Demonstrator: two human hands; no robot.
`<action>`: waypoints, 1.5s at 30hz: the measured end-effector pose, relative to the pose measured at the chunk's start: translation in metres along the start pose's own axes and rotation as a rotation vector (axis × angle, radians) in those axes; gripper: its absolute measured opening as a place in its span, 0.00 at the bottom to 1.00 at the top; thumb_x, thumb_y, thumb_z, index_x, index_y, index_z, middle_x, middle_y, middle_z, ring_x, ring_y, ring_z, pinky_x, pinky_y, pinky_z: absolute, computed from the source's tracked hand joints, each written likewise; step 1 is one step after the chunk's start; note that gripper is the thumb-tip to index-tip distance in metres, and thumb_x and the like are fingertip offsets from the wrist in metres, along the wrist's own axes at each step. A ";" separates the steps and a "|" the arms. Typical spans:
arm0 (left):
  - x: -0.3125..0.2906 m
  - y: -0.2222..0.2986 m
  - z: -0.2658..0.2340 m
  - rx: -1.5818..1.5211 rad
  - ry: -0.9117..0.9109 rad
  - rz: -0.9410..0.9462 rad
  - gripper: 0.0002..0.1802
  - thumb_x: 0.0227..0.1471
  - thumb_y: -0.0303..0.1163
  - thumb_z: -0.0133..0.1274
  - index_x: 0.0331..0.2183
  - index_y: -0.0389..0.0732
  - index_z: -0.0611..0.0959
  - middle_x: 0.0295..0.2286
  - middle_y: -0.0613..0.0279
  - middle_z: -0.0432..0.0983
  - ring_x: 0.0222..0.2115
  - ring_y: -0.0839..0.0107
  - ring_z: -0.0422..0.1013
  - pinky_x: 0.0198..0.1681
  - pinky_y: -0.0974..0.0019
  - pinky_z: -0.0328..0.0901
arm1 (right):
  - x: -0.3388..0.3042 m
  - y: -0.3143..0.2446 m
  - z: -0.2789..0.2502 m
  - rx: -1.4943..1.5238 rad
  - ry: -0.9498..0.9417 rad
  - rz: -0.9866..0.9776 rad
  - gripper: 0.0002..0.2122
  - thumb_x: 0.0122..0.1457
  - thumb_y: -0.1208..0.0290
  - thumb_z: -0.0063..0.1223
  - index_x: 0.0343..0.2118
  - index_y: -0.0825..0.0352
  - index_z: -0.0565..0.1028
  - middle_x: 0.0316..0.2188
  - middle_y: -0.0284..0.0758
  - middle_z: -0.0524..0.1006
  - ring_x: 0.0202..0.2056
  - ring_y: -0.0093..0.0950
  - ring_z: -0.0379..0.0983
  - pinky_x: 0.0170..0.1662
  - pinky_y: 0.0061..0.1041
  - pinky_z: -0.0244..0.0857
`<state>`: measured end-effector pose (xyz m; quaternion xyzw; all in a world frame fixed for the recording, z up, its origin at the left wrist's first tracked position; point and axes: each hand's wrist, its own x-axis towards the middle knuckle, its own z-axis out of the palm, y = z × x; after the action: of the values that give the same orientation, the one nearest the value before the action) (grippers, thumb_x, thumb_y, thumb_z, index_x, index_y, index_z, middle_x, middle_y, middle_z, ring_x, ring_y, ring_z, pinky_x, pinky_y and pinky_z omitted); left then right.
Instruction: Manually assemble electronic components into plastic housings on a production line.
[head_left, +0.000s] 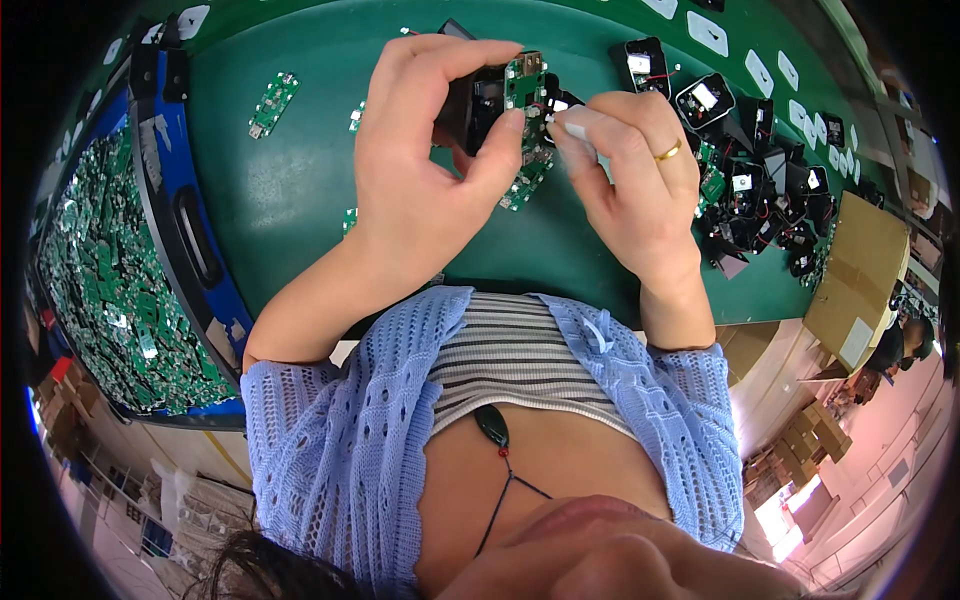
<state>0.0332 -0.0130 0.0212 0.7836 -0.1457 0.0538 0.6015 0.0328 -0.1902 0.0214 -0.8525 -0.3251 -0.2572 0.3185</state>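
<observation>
My left hand (pixel 420 150) is closed around a black plastic housing (pixel 468 110), with a green circuit board (pixel 524 85) pinched at its right side between fingers and thumb. Close by on the right, my right hand (pixel 635 175) has its thumb and forefinger, both with white wrapping, pressed together at a small white plug (pixel 551 118) beside the board's edge. The fingertips partly cover the plug and its thin wire. Under the hands, another green board (pixel 527 182) lies on the green table mat (pixel 300 180).
At the left stands a blue bin (pixel 190 215) heaped with circuit boards. A loose board (pixel 273 105) lies near it. Several black housings (pixel 760 190) with wires are piled on the right, beside a cardboard box (pixel 855 265). White oval pieces (pixel 758 72) line the far edge.
</observation>
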 end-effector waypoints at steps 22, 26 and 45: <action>-0.002 0.000 0.004 0.042 0.030 0.118 0.21 0.44 0.18 0.55 0.44 0.37 0.75 0.39 0.58 0.68 0.35 0.72 0.70 0.33 0.74 0.69 | 0.008 -0.008 -0.009 -0.079 -0.102 -0.006 0.13 0.35 0.79 0.55 0.29 0.70 0.72 0.27 0.36 0.69 0.28 0.33 0.67 0.28 0.27 0.64; 0.001 -0.004 0.008 -0.017 0.111 0.201 0.19 0.41 0.19 0.57 0.40 0.39 0.79 0.36 0.58 0.72 0.26 0.72 0.72 0.26 0.73 0.69 | 0.009 -0.006 -0.009 0.189 -0.043 0.232 0.09 0.41 0.82 0.58 0.27 0.69 0.72 0.25 0.36 0.71 0.27 0.31 0.70 0.28 0.25 0.65; -0.004 0.000 0.006 0.177 0.064 0.433 0.18 0.42 0.18 0.58 0.39 0.34 0.78 0.38 0.50 0.74 0.35 0.62 0.73 0.37 0.69 0.69 | 0.011 -0.014 -0.010 0.528 -0.106 0.689 0.06 0.46 0.87 0.55 0.25 0.72 0.69 0.23 0.37 0.74 0.24 0.26 0.74 0.26 0.22 0.66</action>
<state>0.0289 -0.0180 0.0185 0.7816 -0.2860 0.2189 0.5093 0.0280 -0.1852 0.0408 -0.8125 -0.0921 0.0000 0.5756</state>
